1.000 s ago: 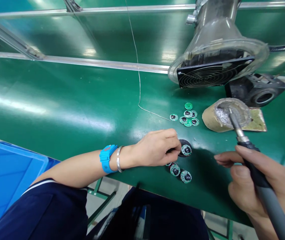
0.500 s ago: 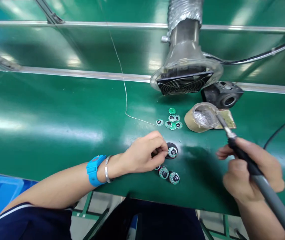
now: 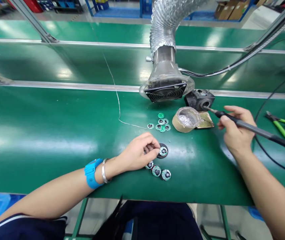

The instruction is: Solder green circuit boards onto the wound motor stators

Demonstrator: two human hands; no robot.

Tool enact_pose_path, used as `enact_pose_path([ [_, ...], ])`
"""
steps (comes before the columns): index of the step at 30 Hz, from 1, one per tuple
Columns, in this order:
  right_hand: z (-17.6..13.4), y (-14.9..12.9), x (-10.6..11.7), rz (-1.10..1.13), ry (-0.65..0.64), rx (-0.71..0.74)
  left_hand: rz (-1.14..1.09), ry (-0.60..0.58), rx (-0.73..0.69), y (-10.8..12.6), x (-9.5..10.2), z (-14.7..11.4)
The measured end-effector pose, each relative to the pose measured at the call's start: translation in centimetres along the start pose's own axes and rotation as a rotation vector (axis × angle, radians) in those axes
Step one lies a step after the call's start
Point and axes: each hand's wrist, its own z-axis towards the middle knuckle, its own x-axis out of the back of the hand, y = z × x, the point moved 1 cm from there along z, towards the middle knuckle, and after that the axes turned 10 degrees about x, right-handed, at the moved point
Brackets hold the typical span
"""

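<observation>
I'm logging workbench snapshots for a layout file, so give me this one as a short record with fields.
Left hand: at the left edge of a round board on a black disc; grip unclear
Right hand: holds a soldering iron, tip at the opening of a black holder
Loose boards: clustered left of a round tub
Thin wire: end beside the cluster's leftmost board
Far right: green-handled cutters

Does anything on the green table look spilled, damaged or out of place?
Nothing looks spilled or damaged. The loose round green circuit boards left of the round beige cup look slightly untidy: some overlap, and two show plain green faces.
</observation>
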Motion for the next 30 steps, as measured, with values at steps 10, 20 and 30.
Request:
enact_pose_path([
  [10,0.9,-1.2,-2.8,-0.252,-0.109,-0.11,-0.111,-0.053,0.103,-0.5,0.4,0.0],
  [20,-7.2,-9.7,0.0,-0.116,-0.397,0.264,0.015,-0.162,-0.188,-0.6,0.6,0.6],
  [30,-7.0,-13.2,-5.0,0.155,-0.477,0.589,-0.081,-0.119,-0.126,-0.3,0.2,0.9],
])
